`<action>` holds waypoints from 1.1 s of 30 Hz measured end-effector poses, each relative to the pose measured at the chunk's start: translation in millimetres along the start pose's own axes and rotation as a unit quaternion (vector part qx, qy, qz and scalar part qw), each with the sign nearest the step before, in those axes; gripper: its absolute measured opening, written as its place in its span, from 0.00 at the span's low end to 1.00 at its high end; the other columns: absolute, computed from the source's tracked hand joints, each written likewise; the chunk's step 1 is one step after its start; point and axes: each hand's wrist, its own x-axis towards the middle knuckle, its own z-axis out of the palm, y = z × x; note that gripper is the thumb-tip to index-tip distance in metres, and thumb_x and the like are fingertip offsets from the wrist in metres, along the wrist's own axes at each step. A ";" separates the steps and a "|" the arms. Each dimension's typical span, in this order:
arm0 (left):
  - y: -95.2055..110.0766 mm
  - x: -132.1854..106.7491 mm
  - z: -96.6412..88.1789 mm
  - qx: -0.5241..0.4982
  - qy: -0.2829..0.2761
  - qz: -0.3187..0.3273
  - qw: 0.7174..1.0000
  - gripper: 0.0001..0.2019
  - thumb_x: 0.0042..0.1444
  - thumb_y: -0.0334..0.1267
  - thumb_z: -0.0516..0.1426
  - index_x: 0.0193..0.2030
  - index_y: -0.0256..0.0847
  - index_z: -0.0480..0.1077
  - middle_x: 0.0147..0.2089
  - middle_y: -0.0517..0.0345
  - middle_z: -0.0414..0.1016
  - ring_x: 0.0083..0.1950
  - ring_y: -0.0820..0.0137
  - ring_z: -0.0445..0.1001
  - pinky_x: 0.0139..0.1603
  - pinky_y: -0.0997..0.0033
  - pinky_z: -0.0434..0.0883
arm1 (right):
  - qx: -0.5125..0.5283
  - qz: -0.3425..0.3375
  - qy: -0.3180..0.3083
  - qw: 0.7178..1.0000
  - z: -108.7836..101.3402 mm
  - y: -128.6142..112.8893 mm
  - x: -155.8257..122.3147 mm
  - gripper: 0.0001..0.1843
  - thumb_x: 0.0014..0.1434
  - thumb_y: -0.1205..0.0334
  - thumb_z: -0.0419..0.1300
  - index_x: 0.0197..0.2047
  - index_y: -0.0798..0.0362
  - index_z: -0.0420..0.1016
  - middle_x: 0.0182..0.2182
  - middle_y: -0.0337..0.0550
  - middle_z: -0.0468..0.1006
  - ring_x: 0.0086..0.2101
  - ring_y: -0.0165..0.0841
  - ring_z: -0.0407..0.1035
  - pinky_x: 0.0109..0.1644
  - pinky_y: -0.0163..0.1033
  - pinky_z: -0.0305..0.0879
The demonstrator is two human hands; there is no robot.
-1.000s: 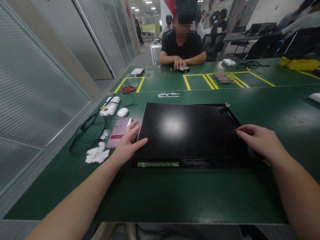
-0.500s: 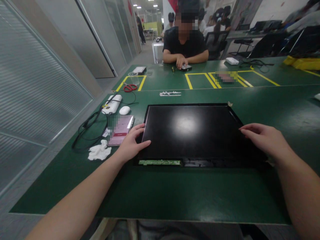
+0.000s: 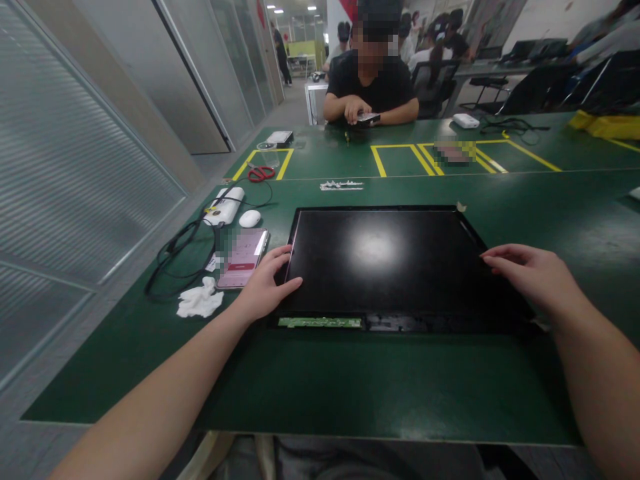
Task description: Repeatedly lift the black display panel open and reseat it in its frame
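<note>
A black display panel lies flat on the green table, screen facing up, its glossy surface reflecting a bright round patch. Along its near edge runs a narrow green circuit board. My left hand grips the panel's left edge, thumb over the screen and fingers along the side. At the opposite edge, my right hand has thumb and index finger pinched together on the border; the other fingers are curled behind. A small piece of tape sticks up at the far right corner.
Left of the panel lie a phone, a crumpled tissue, a white earbud case, a white power bank, black cables and red scissors. White strips lie beyond it. Across sits a person holding a small device.
The person across has raised the small device slightly off the table. My hands stay at the panel's two sides, and the panel has not visibly moved on the table.
</note>
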 end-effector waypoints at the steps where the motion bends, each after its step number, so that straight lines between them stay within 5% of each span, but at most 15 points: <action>1: -0.3 -0.1 0.0 0.004 -0.001 0.001 1.000 0.22 0.59 0.50 0.65 0.57 0.42 0.79 0.76 0.39 0.68 0.78 0.44 0.66 0.80 0.39 0.59 | -0.004 -0.002 0.000 1.000 0.0 0.2 0.3 0.22 0.41 0.41 0.63 0.34 0.46 0.84 0.28 0.46 0.84 0.35 0.47 0.78 0.45 0.52 0.69; 26: 11.3 -8.8 -1.1 0.044 -0.025 0.016 0.999 0.30 0.58 0.50 0.69 0.67 0.47 0.75 0.80 0.39 0.59 0.81 0.38 0.58 0.79 0.35 0.60 | -0.034 -0.008 -0.012 0.999 -0.1 2.2 1.8 0.21 0.44 0.41 0.62 0.35 0.45 0.85 0.30 0.46 0.84 0.36 0.47 0.78 0.44 0.51 0.68; 33: 17.7 -7.3 -18.9 0.086 0.014 0.060 0.994 0.21 0.60 0.49 0.68 0.58 0.47 0.81 0.74 0.42 0.72 0.76 0.39 0.67 0.78 0.33 0.60 | -0.022 0.006 -0.013 1.000 -1.7 -2.0 -1.2 0.22 0.42 0.41 0.61 0.35 0.45 0.85 0.31 0.46 0.85 0.38 0.48 0.78 0.47 0.52 0.68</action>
